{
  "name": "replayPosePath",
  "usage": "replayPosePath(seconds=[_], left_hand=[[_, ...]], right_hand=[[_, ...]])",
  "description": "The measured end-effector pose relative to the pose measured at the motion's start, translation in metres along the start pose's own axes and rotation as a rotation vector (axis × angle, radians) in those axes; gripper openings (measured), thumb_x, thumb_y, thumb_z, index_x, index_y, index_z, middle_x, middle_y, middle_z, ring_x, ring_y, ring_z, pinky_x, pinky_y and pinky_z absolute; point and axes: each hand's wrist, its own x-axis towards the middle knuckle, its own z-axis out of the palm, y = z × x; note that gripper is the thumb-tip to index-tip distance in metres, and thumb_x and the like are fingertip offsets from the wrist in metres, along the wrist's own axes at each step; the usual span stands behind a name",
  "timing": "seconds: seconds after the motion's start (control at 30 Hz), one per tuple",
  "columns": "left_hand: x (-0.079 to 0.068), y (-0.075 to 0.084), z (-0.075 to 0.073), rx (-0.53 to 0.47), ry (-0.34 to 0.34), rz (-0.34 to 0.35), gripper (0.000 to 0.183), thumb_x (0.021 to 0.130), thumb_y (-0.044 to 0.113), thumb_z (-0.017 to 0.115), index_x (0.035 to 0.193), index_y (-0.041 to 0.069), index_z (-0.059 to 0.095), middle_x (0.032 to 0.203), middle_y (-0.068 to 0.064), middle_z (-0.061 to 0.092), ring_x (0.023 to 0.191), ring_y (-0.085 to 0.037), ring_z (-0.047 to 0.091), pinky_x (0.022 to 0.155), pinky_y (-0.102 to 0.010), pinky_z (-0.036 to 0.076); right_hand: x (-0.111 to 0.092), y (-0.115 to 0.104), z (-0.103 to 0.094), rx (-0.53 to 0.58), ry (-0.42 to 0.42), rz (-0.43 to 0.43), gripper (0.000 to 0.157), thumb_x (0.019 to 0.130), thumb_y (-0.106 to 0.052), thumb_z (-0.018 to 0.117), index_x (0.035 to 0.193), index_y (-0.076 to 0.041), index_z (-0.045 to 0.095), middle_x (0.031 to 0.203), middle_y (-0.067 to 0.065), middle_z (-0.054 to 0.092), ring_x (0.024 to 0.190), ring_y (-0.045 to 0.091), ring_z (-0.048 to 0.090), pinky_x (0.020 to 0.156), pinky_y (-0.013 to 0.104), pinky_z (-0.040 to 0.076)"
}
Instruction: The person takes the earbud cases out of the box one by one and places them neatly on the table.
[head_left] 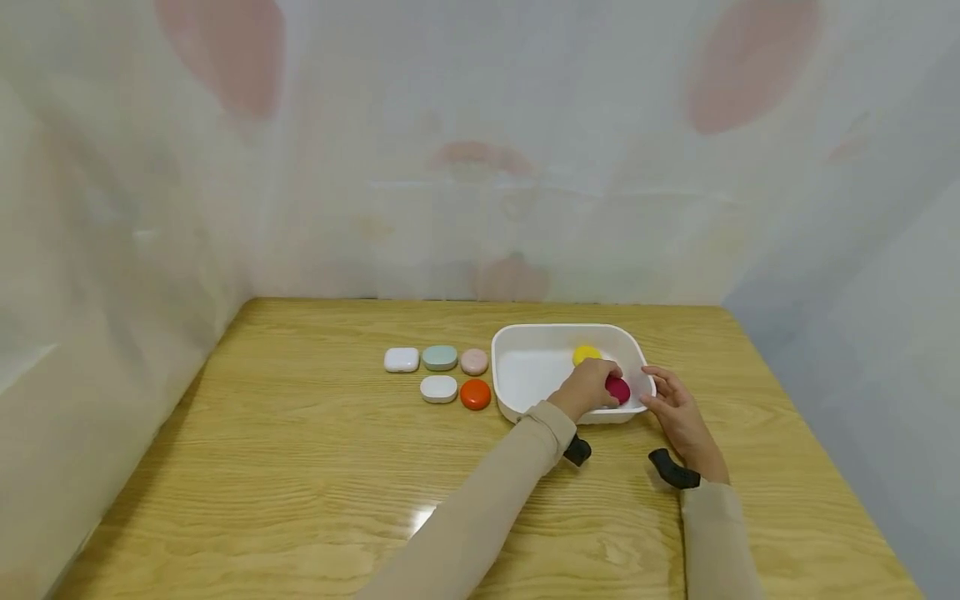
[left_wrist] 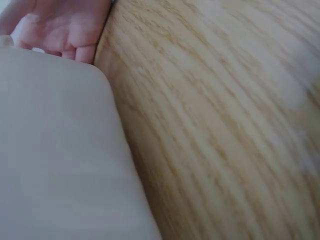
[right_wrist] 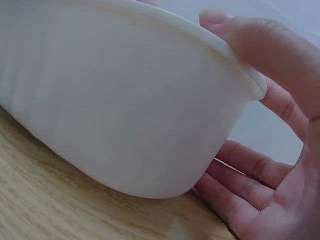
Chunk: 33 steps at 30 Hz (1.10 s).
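A white rectangular basin [head_left: 525, 332] with rounded corners stands on the table. My left hand [head_left: 587, 385] reaches over its near side and holds a small, smooth, dark red rounded piece [head_left: 618, 390] inside, near the right end. Just behind that hand a yellow rounded piece [head_left: 586, 354] lies in the basin, partly covered by the fingers. At the right end my right hand [head_left: 678, 410] grips the basin's rim. In the right wrist view, its thumb [right_wrist: 260, 42] lies over the rim while the other fingers sit beside the outer wall.
Left of the basin lie several small rounded pieces: a white one [head_left: 402, 360], a pale green one [head_left: 440, 358], a pink one [head_left: 474, 362], a white oval one [head_left: 438, 389] and an orange-red one [head_left: 476, 394]. A patterned curtain [head_left: 480, 225] hangs behind the wooden table [head_left: 315, 450].
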Motion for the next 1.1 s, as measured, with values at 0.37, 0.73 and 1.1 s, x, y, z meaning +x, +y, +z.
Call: replayPosePath(seconds=[0.37,0.73,1.1], left_hand=[[-0.009,-0.010,-0.009,-0.047,0.031,0.044,0.047,0.079,0.021,0.079,0.123,0.012,0.065,0.119,0.001,0.070,0.105,-0.008,0.062,0.091,-0.011,0.048],[-0.039,-0.025,-0.031,-0.161,0.072,0.069,0.043,0.079,0.023,0.079,0.120,0.012,0.067,0.116,-0.001,0.071,0.105,-0.011,0.062,0.092,-0.015,0.050],[-0.080,-0.055,-0.064,-0.354,0.136,0.104,0.044,0.078,0.013,0.078,0.120,0.005,0.066,0.121,-0.009,0.069,0.109,-0.022,0.063,0.101,-0.032,0.053]], right_hand=[[-0.001,-0.001,0.003,-0.035,0.020,0.024,0.039,0.098,0.001,0.048,0.135,-0.009,0.046,0.128,-0.012,0.054,0.113,-0.006,0.056,0.091,0.009,0.051],[-0.001,-0.003,0.004,-0.033,0.022,0.020,0.040,0.097,0.001,0.048,0.137,-0.005,0.044,0.130,-0.010,0.053,0.113,-0.003,0.057,0.089,0.010,0.052],[0.000,-0.001,0.001,-0.032,0.018,0.018,0.041,0.097,0.001,0.049,0.137,-0.006,0.044,0.130,-0.009,0.054,0.109,-0.001,0.059,0.087,0.011,0.053]])
